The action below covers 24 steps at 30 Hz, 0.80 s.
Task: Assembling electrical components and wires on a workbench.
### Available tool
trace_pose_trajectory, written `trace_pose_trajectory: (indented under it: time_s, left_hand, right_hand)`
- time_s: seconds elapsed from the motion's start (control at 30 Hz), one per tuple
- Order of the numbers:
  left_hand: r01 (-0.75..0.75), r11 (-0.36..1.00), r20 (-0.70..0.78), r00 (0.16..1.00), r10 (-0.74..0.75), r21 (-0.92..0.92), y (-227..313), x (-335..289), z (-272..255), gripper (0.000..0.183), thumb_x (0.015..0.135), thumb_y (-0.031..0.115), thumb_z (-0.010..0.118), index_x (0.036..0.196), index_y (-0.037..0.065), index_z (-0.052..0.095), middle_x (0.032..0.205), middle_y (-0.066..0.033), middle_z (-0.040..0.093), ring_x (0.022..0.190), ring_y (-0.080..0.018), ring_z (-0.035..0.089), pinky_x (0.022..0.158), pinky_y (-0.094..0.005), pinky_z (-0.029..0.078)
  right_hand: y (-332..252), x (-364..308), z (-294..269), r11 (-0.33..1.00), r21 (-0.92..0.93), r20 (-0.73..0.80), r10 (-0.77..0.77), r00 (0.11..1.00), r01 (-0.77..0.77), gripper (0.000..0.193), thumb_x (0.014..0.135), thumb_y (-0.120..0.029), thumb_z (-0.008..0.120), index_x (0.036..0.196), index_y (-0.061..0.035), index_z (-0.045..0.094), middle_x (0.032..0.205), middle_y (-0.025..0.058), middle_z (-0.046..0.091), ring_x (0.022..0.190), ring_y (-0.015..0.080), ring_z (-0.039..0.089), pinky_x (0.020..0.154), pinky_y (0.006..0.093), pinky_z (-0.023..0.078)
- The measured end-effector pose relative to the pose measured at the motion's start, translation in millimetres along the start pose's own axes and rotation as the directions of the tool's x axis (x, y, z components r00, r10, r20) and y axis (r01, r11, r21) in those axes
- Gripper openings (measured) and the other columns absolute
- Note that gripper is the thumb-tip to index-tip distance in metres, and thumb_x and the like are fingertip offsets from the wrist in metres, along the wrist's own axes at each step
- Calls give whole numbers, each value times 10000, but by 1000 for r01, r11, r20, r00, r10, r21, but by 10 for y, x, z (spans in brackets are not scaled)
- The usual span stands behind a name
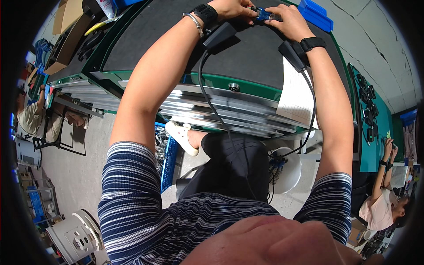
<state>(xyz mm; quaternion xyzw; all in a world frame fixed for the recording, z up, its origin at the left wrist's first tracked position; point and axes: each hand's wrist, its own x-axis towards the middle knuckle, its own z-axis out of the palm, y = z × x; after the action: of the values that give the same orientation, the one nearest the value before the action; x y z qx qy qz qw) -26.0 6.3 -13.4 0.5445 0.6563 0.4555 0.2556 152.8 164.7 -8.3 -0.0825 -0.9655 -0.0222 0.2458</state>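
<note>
At the far edge of the dark work mat [159,42], my left hand [232,9] and my right hand [291,21] meet around a small blue part [263,15] that looks like a connector. My right thumb and fingers pinch it from the right, where a dark end shows. The left fingertips close on its left end, where small coloured bits show; fine detail is too small to make out. Black straps circle both wrists, with a silver bangle on the left. A black box with a cable [221,39] hangs by my left wrist, and a similar black box [291,55] by the right.
Blue plastic bins [316,15] stand just beyond my right hand. Lined paper [295,95] hangs over the bench's front edge, above metal drawers. Cables run down past my lap. A cardboard box [66,44] stands at left. Other people sit at far left and far right.
</note>
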Motion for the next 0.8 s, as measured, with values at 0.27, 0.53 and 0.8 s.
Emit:
trace_pose_trajectory:
  time_s: [0.27, 0.53, 0.8]
  left_hand:
    - [6, 995, 54, 999, 0, -103, -74, 29, 8, 165, 976, 116, 714, 1031, -38, 742, 892, -93, 761, 797, -161, 739, 726, -276, 583]
    - [33, 999, 36, 999, -32, -26, 8, -30, -2, 156, 971, 118, 720, 1029, -23, 750, 882, -93, 769, 799, -152, 740, 712, -277, 581]
    - [-49, 991, -38, 998, 54, 126, 125, -76, 19, 196, 981, 171, 717, 1031, -16, 747, 892, -82, 776, 801, -141, 735, 730, -278, 569]
  right_hand:
    - [-26, 5, -20, 997, 4, 34, -73, 997, 72, 294, 853, -263, 780, 1130, -164, 761, 1010, 152, 685, 1023, 374, 590, 900, 466, 503]
    - [-116, 6, -89, 997, -13, 41, -78, 996, 79, 290, 852, -269, 793, 1120, -160, 760, 1009, 134, 678, 1011, 362, 590, 889, 453, 506]
    - [-121, 5, -76, 998, -21, -17, -57, 998, 57, 262, 856, -252, 784, 1089, -137, 752, 1004, 136, 666, 1023, 369, 595, 885, 458, 506]
